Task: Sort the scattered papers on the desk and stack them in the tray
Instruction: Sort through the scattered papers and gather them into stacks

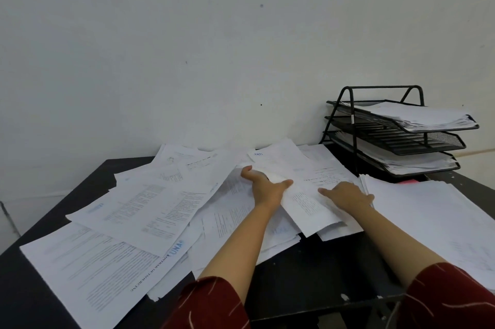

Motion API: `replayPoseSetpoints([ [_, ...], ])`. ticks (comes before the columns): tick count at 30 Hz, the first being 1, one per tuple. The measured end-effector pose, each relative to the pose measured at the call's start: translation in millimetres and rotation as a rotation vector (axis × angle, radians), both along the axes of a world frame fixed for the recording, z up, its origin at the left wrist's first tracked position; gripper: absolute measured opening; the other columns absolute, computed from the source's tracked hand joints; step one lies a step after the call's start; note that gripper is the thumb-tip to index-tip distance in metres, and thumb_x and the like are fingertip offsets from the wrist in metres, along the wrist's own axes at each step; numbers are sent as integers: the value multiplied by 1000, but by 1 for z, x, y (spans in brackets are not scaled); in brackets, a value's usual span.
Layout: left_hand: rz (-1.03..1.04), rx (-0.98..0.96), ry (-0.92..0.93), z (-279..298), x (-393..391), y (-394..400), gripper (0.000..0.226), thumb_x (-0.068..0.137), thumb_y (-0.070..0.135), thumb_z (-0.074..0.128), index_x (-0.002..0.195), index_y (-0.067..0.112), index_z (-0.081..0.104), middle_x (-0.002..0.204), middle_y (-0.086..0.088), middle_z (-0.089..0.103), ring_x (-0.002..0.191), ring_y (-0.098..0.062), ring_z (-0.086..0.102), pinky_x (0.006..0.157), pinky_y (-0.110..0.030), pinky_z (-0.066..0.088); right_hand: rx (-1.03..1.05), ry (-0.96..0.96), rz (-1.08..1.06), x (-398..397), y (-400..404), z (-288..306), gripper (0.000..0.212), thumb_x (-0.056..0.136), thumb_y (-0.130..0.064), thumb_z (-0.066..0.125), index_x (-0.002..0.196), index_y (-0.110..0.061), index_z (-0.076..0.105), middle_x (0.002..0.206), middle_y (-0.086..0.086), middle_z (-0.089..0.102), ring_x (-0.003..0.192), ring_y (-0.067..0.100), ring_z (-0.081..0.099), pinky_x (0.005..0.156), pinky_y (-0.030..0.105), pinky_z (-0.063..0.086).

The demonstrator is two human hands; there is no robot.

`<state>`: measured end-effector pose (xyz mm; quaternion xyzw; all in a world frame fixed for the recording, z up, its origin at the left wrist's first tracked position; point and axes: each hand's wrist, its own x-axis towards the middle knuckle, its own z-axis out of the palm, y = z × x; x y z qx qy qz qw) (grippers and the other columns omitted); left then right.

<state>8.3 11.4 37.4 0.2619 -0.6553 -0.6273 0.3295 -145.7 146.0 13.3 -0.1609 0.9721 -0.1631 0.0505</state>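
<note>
Printed white papers (139,210) lie scattered and overlapping across the black desk (308,269). My left hand (263,186) grips the edge of one sheet (310,205) in the middle of the pile, thumb over the paper. My right hand (348,194) lies flat on the same sheet and the papers under it, fingers stretched out. A black three-tier wire tray (439,138) stands at the back right; its top and bottom tiers hold paper stacks, and the middle tier looks empty.
A neat stack of white sheets (434,224) sits at the right, in front of the tray. A small pink item (407,182) peeks out beside it. A plain white wall runs behind the desk.
</note>
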Motion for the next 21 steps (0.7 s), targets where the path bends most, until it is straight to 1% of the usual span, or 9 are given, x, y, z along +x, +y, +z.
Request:
replayPoseSetpoints([
  [3, -51, 54, -26, 4, 1, -3, 105, 77, 4, 75, 141, 19, -8, 97, -2, 59, 84, -11, 60, 69, -15, 48, -140, 7, 61, -5, 5, 6, 38, 86, -50, 61, 108, -19, 67, 116, -1, 64, 111, 23, 55, 103, 44, 33],
  [4, -84, 86, -39, 5, 2, -3, 110, 78, 4, 73, 144, 19, -15, 102, -4, 62, 90, -14, 62, 75, -20, 50, -199, -15, 86, -6, 5, 6, 35, 86, -42, 63, 105, -13, 68, 112, 3, 65, 103, 22, 57, 92, 36, 42],
  [6, -167, 141, -57, 9, 3, -3, 114, 82, 5, 70, 146, 17, -23, 119, -8, 61, 107, -22, 61, 92, -32, 51, -265, -108, 105, -5, 5, 10, 28, 86, -28, 63, 96, -2, 64, 97, 9, 63, 83, 18, 54, 66, 25, 40],
  [8, -260, 103, -67, 14, 4, -1, 89, 84, 3, 67, 150, 14, 9, 129, -10, 57, 114, -26, 58, 97, -39, 49, -242, -183, 82, -1, 5, 13, 23, 82, -26, 64, 88, -4, 57, 85, 5, 55, 77, 16, 48, 57, 22, 35],
  [9, -311, 43, -73, 16, 4, 1, 69, 85, 2, 65, 144, 12, 30, 131, -10, 57, 115, -26, 57, 95, -38, 50, -217, -201, 70, 0, 5, 13, 25, 80, -26, 66, 89, -5, 55, 85, 4, 52, 80, 17, 48, 57, 23, 35],
  [11, -371, -52, -86, 22, 3, 5, 48, 88, 2, 59, 133, 14, 47, 127, -6, 59, 112, -24, 58, 85, -33, 53, -208, -195, 64, 2, 4, 12, 26, 80, -26, 66, 90, -5, 56, 92, 7, 54, 85, 20, 50, 60, 24, 36],
  [15, -347, 9, -86, 34, 2, -1, 40, 94, 2, 41, 131, 14, 51, 110, -5, 60, 97, -23, 58, 81, -37, 51, -361, -150, 96, 2, 2, 9, 35, 86, -24, 63, 103, 7, 65, 102, 19, 63, 89, 25, 57, 69, 30, 43],
  [18, -248, 129, -63, 30, 13, -21, 34, 95, 0, 40, 122, 14, 55, 99, -3, 63, 86, -22, 61, 68, -27, 55, -476, -209, 142, 9, -2, 13, 33, 93, -27, 59, 106, 3, 64, 96, 8, 59, 74, 13, 50, 56, 24, 39],
  [21, -80, 125, -142, 13, 35, -56, 30, 95, -1, 41, 120, 8, 56, 95, -7, 61, 83, -22, 58, 68, -24, 50, -486, -198, 184, 13, -8, 9, 24, 92, -28, 60, 103, -8, 69, 114, 9, 66, 91, 19, 59, 76, 25, 46],
])
